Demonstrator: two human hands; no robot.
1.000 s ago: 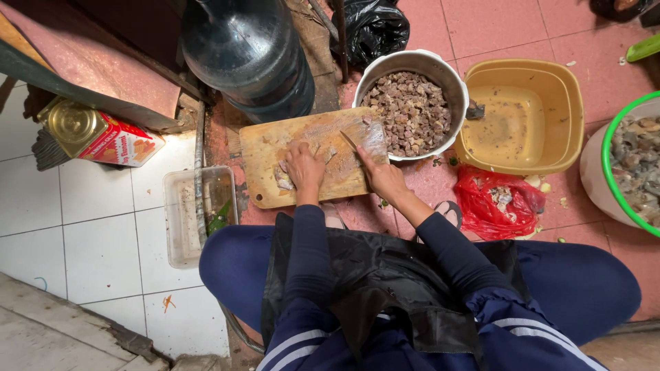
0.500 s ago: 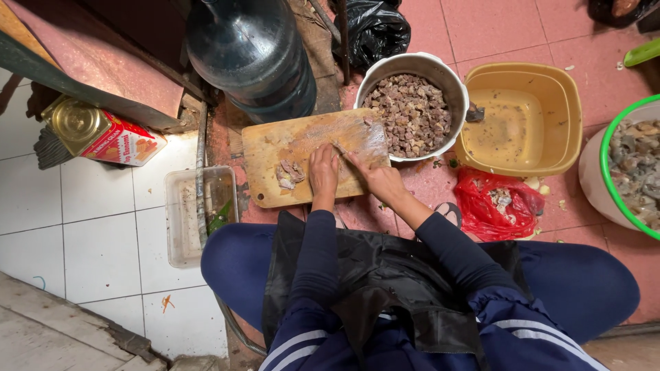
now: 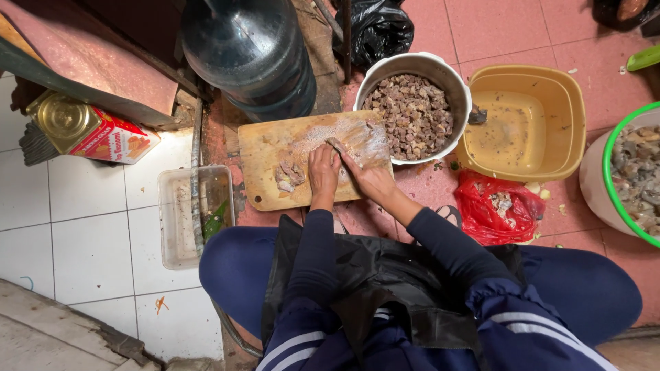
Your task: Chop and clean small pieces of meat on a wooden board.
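Head view: the person squatted on the red-tiled floor [image 3: 522, 34] over a wooden cutting board [image 3: 265, 154] laid flat on it, within easy reach of both arms. The left hand [image 3: 323, 172] rested on the board, fingers curled down onto a small piece of meat [image 3: 336, 145], apparently pinning it steady for the cut. The right hand [image 3: 368, 177] lay just beside it, its grip closed around what looked to be a knife handle; the blade itself was too hidden to confirm. A small heap of uncut meat scraps [image 3: 289, 176] sat on the board, just left of the left hand. A metal pot [image 3: 454, 86] filled with diced brown meat touched the board's far right corner, placed, by appearance, so cut pieces could be swept straight in. Beyond the pot stood a yellow basin [image 3: 570, 124] holding cloudy liquid, and a green-rimmed bucket [image 3: 608, 172] of pale offcuts at the right edge. A red plastic bag [image 3: 495, 213] lay on the floor near the right knee. A clear rectangular container [image 3: 180, 220] sat left of the board, a large dark water jug [image 3: 251, 55] behind it, and a tin can [image 3: 82, 130] further left.
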